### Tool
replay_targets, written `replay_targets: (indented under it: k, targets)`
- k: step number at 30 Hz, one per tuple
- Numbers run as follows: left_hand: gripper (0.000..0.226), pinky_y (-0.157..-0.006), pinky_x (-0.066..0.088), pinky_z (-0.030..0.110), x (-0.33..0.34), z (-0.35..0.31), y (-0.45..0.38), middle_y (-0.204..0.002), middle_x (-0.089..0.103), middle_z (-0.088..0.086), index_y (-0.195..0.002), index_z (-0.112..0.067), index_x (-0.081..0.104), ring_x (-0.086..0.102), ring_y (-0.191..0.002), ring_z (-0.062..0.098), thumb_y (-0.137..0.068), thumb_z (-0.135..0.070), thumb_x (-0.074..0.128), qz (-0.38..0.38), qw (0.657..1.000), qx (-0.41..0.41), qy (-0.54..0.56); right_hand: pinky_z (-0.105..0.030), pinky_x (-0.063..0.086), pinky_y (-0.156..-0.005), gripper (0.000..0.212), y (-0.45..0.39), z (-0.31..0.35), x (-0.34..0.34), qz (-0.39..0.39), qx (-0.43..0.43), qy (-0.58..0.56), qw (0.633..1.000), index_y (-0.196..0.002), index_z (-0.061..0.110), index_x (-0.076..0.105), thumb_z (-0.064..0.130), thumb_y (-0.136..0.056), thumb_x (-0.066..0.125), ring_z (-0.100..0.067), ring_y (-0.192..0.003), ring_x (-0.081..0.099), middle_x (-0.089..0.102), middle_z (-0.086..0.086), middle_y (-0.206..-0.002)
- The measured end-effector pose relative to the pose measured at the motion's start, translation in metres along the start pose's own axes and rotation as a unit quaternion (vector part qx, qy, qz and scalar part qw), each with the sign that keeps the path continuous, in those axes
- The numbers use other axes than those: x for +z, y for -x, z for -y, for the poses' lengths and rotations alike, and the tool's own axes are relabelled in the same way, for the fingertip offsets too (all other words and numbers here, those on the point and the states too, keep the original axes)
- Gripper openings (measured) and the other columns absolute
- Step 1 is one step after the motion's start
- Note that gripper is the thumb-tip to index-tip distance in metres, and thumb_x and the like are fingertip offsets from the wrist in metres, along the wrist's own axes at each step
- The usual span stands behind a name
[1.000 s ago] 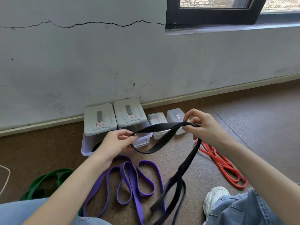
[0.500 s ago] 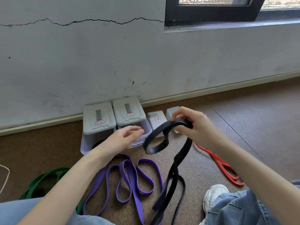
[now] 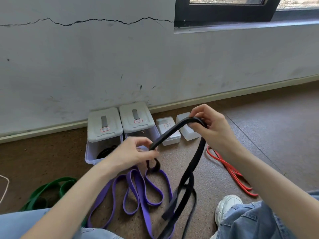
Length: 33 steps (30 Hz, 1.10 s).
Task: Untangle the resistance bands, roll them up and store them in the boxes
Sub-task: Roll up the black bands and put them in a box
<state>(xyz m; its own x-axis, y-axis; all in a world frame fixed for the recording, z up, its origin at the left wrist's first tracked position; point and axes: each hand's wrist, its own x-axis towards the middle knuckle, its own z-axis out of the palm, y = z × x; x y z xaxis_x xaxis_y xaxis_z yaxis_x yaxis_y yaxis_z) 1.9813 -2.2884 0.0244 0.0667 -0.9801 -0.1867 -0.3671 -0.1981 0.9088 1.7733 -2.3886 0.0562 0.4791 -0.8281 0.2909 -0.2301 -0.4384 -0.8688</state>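
The black resistance band (image 3: 174,133) is held above the floor between both hands. The right hand (image 3: 213,128), at about two o'clock from the middle of the view, has its fingers and thumb curled round the band's bend, pinching it at the top. From there one stretch slants down toward eight o'clock to the left hand (image 3: 133,153), whose thumb and fingers pinch it, and a short curl of band shows just below that hand. The other stretch hangs from the right hand toward six o'clock, crossing itself and trailing onto the floor. The purple band (image 3: 138,190) lies in loops on the floor under the left forearm, touching the black band's lower end. The green band (image 3: 51,188) lies at eight o'clock, and the red band (image 3: 229,171) at four o'clock, well apart from the others. Against the wall stand two large boxes (image 3: 138,118) with grey lids, each bearing a red-edged label, and two small clear boxes (image 3: 168,130) just beside them toward three o'clock; the writing on the labels is too small to read.
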Motion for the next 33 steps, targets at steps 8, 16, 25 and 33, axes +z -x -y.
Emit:
replay_targets:
  k: [8,16,25,33]
  targets:
    - [0.019,-0.060,0.055,0.021,-0.027,-0.036,0.010,-0.069,0.071,0.002,-0.070,-0.024,0.075,0.066,-0.063,0.011,-0.056,-0.037,0.073,-0.015,0.985,0.061,0.159,-0.005,0.047,-0.069,0.038,0.011,0.001,0.020,0.253,0.062,0.076,0.962,-0.094,0.036,0.037,0.011,-0.085,0.064,0.004,-0.088,0.061,0.066,0.007,-0.101]
    - [0.012,-0.060,0.048,0.011,-0.007,-0.027,0.005,-0.081,0.074,-0.007,-0.085,-0.026,0.071,0.067,-0.072,0.002,-0.075,-0.022,0.076,0.084,0.996,0.019,-0.020,-0.015,0.042,-0.066,0.043,0.011,0.010,0.030,0.244,-0.040,0.002,0.969,-0.110,0.037,0.046,0.003,-0.086,0.059,-0.003,-0.066,0.053,0.055,0.010,-0.075]
    - [0.006,-0.066,0.051,0.010,-0.007,-0.027,0.002,-0.079,0.073,-0.010,-0.083,-0.027,0.072,0.068,-0.075,0.004,-0.077,-0.025,0.073,0.055,0.998,0.018,-0.023,-0.012,0.041,-0.069,0.031,0.008,0.016,0.020,0.250,-0.084,0.110,0.958,-0.107,0.023,0.056,0.005,-0.083,0.065,-0.002,-0.082,0.054,0.057,0.009,-0.096]
    - [0.018,-0.072,0.056,0.022,-0.011,-0.022,0.006,-0.092,0.074,0.008,-0.084,-0.018,0.078,0.070,-0.091,0.018,-0.067,-0.020,0.070,0.092,0.967,-0.007,0.239,-0.004,0.036,-0.087,0.065,0.017,0.015,0.029,0.232,-0.109,0.107,0.961,-0.116,0.035,0.043,0.037,-0.064,0.083,0.004,-0.104,0.049,0.052,0.013,-0.114]
